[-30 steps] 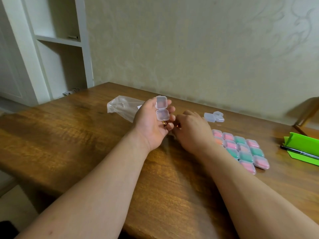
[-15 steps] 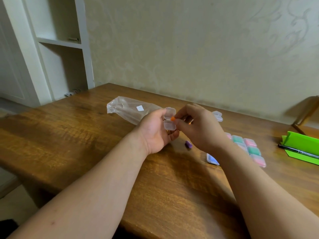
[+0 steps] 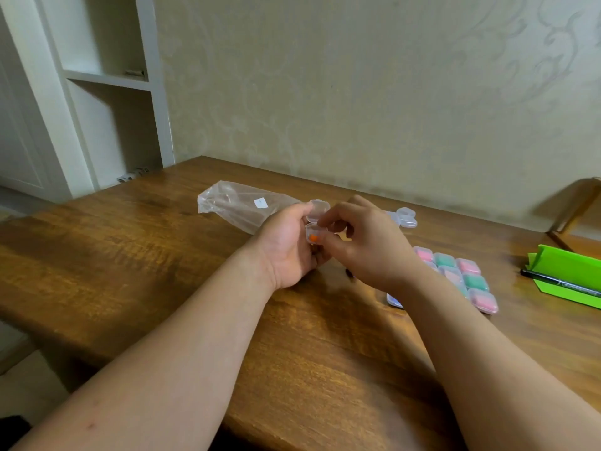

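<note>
Left hand [image 3: 286, 247] grips small clear hinged plastic box [image 3: 318, 209], lid open toward 12 o'clock; right hand [image 3: 369, 247] at its 3 o'clock, fingertips pinching base.

This looks like a room in a home. The wall [image 3: 357, 76] carries pale wallpaper with a faint scroll pattern, and a white built-in shelf [image 3: 107, 78] stands in the left corner. A wooden bench [image 3: 130, 255] with a warm stained grain sits against the wall, with a wooden chair [image 3: 582, 203] beside it.
</note>
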Motion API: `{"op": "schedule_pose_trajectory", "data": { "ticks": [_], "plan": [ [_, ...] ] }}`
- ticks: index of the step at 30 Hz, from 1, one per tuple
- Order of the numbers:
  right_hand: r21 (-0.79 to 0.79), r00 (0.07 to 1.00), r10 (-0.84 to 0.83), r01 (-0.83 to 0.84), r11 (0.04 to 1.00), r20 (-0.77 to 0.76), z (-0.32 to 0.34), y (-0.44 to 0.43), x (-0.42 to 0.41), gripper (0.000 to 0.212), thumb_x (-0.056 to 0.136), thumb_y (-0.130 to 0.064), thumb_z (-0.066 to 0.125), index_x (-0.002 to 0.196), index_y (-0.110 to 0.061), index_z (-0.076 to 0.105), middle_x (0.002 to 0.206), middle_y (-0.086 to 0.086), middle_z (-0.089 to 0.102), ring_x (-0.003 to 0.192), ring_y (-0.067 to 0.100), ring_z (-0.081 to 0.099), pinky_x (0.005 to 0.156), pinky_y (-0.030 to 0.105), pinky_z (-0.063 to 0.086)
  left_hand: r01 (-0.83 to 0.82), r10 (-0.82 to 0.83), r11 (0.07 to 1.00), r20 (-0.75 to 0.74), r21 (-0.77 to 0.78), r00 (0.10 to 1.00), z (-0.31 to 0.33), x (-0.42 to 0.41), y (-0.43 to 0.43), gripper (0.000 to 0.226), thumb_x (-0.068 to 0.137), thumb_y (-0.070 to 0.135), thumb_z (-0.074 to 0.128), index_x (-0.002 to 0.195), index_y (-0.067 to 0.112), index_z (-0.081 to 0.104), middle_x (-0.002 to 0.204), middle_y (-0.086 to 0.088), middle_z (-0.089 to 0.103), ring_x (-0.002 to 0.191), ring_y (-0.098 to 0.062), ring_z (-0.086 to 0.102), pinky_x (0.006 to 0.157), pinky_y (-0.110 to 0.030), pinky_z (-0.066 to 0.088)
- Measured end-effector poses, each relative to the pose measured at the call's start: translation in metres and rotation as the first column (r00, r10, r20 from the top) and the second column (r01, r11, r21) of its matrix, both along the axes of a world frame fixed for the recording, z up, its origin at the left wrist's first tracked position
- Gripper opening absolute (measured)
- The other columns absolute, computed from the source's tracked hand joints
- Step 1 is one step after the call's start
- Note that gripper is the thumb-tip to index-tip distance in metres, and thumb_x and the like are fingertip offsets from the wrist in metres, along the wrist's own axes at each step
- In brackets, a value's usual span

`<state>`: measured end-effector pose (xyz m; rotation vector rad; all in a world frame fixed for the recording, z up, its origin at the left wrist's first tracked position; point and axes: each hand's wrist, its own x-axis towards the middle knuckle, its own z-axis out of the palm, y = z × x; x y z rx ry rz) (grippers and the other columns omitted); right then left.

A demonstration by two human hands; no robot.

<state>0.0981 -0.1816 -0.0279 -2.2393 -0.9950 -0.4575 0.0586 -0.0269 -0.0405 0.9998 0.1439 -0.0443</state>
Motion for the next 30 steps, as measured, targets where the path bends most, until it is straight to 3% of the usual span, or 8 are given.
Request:
{"op": "schedule_pose_trajectory", "data": {
  "ticks": [4,6,8,13,17,22,27,30],
  "plan": [
    [0.227,0.989,-0.126,0.140,0.964,-0.076,0.004,-0.004,0.006,0.010,0.099,-0.025,0.064,0.100,-0.025,0.074,0.092,-0.012,0.069,0.087,0.007,0.063,0.074,0.032,0.052,-0.130,0.134,0.988,0.046,-0.085,0.990,0.006,0.001,0.009,0.047,0.113,0.036,0.045,0.142,0.004,0.065,0.100,-0.009,0.071,0.082,-0.018,0.067,0.071,-0.030,0.056],
    [0.252,0.968,-0.208,0.239,0.938,-0.141,0.003,-0.007,0.012,0.014,0.101,-0.021,0.060,0.104,-0.025,0.074,0.092,-0.014,0.070,0.088,0.006,0.064,0.071,0.027,0.048,-0.204,0.218,0.960,0.053,-0.189,0.975,0.010,-0.001,0.014,0.045,0.113,0.037,0.048,0.136,0.004,0.070,0.097,-0.010,0.072,0.084,-0.018,0.065,0.074,-0.029,0.054],
    [0.171,0.949,-0.256,0.288,0.942,-0.183,0.002,-0.005,0.019,0.017,0.101,-0.020,0.059,0.108,-0.026,0.073,0.095,-0.014,0.070,0.088,0.006,0.064,0.068,0.022,0.046,-0.248,0.266,0.931,0.034,-0.269,0.963,0.012,-0.003,0.016,0.043,0.112,0.037,0.051,0.132,0.005,0.072,0.102,-0.011,0.071,0.086,-0.018,0.062,0.075,-0.028,0.053],
    [-0.257,0.941,-0.300,0.255,0.932,-0.154,0.001,0.023,0.039,0.032,0.097,-0.022,0.062,0.128,-0.026,0.071,0.114,-0.004,0.072,0.100,0.018,0.066,0.081,0.034,0.056,-0.280,0.292,0.910,-0.008,-0.305,0.956,0.008,-0.001,0.020,0.044,0.109,0.036,0.055,0.134,0.004,0.071,0.103,-0.011,0.068,0.075,-0.016,0.059,0.061,-0.024,0.049],
    [-0.399,0.932,-0.350,0.288,0.871,-0.092,-0.001,0.038,0.048,0.033,0.096,-0.033,0.068,0.128,-0.025,0.072,0.117,0.001,0.073,0.103,0.023,0.067,0.087,0.041,0.060,-0.264,0.278,0.912,-0.001,-0.314,0.961,0.009,-0.003,0.020,0.045,0.106,0.037,0.056,0.133,0.004,0.070,0.097,-0.010,0.069,0.071,-0.016,0.058,0.061,-0.025,0.044],
    [-0.418,0.928,-0.369,0.314,0.853,-0.056,-0.007,0.039,0.047,0.021,0.100,-0.040,0.066,0.110,-0.025,0.078,0.099,-0.001,0.072,0.090,0.023,0.067,0.073,0.035,0.056,-0.239,0.254,0.915,0.004,-0.324,0.967,0.009,-0.003,0.017,0.043,0.107,0.037,0.055,0.132,0.006,0.071,0.093,-0.009,0.069,0.070,-0.016,0.057,0.063,-0.026,0.040],
    [-0.350,0.929,-0.364,0.318,0.881,-0.072,-0.010,0.033,0.038,0.008,0.095,-0.033,0.068,0.101,-0.028,0.068,0.096,-0.003,0.069,0.086,0.021,0.066,0.073,0.039,0.060,-0.222,0.229,0.931,-0.009,-0.290,0.973,0.010,-0.004,0.014,0.040,0.108,0.038,0.053,0.125,0.007,0.072,0.088,-0.008,0.070,0.066,-0.015,0.057,0.061,-0.025,0.041],
    [-0.245,0.936,-0.327,0.290,0.925,-0.127,0.003,0.021,0.031,0.007,0.090,-0.026,0.069,0.091,-0.027,0.063,0.088,-0.005,0.068,0.078,0.018,0.064,0.063,0.032,0.051,-0.208,0.209,0.951,-0.017,-0.229,0.978,0.012,-0.005,0.007,0.041,0.111,0.039,0.050,0.124,0.007,0.073,0.088,-0.008,0.070,0.067,-0.016,0.058,0.057,-0.025,0.046]
  ]
}}
